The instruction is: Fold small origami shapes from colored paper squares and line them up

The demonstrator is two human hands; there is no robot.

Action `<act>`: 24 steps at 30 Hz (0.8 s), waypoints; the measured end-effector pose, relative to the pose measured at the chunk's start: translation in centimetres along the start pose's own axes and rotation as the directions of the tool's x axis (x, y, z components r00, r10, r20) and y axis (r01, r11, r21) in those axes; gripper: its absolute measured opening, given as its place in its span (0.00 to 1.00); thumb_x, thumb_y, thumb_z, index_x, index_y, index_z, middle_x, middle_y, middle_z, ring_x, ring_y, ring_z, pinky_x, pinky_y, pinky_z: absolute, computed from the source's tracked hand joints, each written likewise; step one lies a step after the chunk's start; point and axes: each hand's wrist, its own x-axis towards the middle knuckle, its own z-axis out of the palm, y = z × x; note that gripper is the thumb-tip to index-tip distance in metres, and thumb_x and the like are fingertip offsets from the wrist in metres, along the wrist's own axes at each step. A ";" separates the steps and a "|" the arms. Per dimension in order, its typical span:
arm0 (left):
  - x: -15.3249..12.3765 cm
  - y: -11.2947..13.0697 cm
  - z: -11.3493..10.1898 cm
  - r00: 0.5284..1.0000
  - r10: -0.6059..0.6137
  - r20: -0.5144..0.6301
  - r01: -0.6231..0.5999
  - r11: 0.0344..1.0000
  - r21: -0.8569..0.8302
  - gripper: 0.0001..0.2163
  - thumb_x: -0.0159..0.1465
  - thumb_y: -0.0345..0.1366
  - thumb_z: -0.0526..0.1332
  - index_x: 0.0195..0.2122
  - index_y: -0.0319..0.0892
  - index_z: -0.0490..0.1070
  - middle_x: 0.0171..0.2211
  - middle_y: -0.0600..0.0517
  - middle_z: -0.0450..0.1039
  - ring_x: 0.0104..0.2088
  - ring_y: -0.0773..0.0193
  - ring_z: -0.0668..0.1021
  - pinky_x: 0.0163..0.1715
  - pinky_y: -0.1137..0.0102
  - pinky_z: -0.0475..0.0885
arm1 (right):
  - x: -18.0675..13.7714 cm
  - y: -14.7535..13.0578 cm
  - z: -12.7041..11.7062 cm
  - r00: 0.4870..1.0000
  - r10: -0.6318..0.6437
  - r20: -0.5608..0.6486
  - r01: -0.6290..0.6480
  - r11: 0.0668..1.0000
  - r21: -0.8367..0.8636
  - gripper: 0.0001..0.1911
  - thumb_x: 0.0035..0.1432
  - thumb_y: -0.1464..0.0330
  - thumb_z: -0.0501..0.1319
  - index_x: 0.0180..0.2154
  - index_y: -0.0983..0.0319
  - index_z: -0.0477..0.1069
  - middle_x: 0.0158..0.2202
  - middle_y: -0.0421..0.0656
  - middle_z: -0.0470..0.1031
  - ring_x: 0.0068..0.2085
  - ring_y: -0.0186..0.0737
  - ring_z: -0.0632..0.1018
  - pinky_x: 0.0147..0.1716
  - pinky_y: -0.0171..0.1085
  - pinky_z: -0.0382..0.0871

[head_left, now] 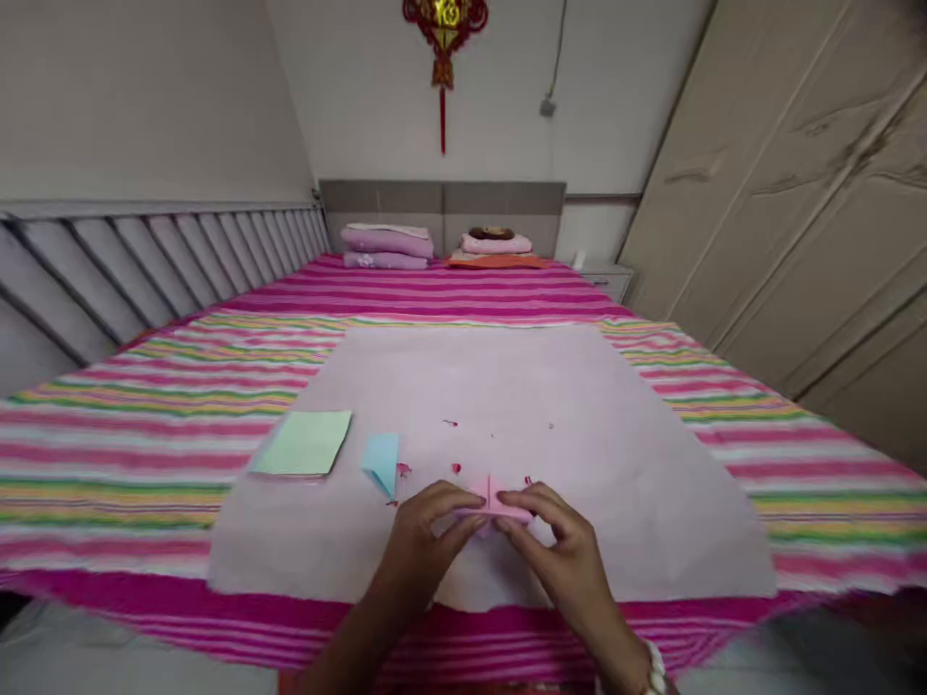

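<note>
left hand (427,533) and right hand (559,531): thumbs and fingertips nearly closed, pinching folded pink paper (491,504) from both sides, above pale sheet (652,502); even pressure should keep creases aligned. farther left: blue paper (380,458), green paper (307,443).

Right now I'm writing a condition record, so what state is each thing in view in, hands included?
Left hand: pinching the pink paper
Right hand: pinching it too
Pink paper: folded, held in both hands
Blue paper: folded, lying apart
Green paper: lying flat
Pale sheet: spread out
Red bits: scattered
Striped bedspread: spread over the bed
Left bedding pile: folded, stacked
Red ornament: hanging
</note>
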 end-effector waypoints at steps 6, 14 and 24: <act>0.1 0.1 -0.3 0.998 0.031 -0.048 -0.033 0.999 -0.026 0.03 0.57 0.31 0.65 0.32 0.43 0.79 0.31 0.50 0.72 0.34 0.63 0.76 0.35 0.70 0.72 | 0.0 0.1 0.2 1.000 -0.005 -0.009 0.005 1.000 -0.019 0.07 0.54 0.72 0.65 0.34 0.56 0.79 0.31 0.42 0.68 0.35 0.41 0.73 0.33 0.38 0.67; 0.0 0.1 -0.5 0.996 0.022 0.092 -0.026 0.999 0.039 0.10 0.59 0.33 0.64 0.42 0.45 0.78 0.28 0.51 0.73 0.32 0.62 0.75 0.35 0.67 0.69 | 0.4 -0.5 0.1 0.996 -0.012 0.091 0.013 1.000 -0.018 0.04 0.56 0.71 0.64 0.31 0.57 0.77 0.30 0.41 0.73 0.36 0.42 0.74 0.39 0.42 0.65; 0.2 0.6 -0.5 0.992 -0.048 0.114 0.041 0.997 0.063 0.07 0.62 0.35 0.60 0.33 0.43 0.79 0.29 0.50 0.71 0.33 0.61 0.74 0.35 0.68 0.68 | 0.6 -0.8 -0.9 0.993 0.054 0.109 -0.058 0.998 0.033 0.05 0.55 0.68 0.65 0.27 0.58 0.77 0.27 0.42 0.76 0.32 0.42 0.75 0.37 0.41 0.65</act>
